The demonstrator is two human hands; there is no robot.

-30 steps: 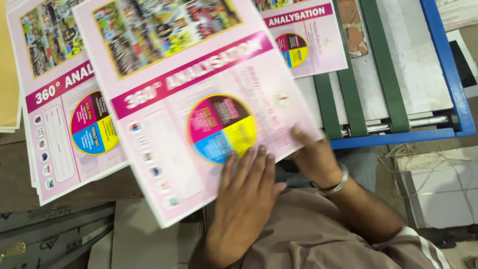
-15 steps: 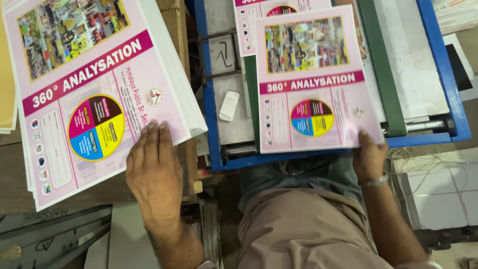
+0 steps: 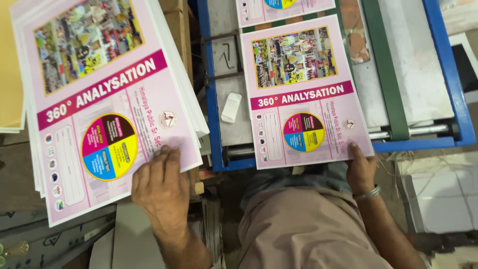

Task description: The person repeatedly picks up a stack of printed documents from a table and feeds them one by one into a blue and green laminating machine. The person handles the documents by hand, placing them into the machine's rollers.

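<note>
With the left hand (image 3: 160, 187) flat on the near edge of the pink sheet stack (image 3: 107, 109) and the right hand (image 3: 359, 169) pinching one pink sheet's (image 3: 303, 94) near corner on the blue-framed machine bed (image 3: 215, 109), that light grip could probably let it skew against the green belt (image 3: 383, 74)

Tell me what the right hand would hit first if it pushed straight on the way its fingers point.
The right hand already touches the pink sheet on the blue-framed feeder; straight on, it would probably just slide over that sheet.
</note>
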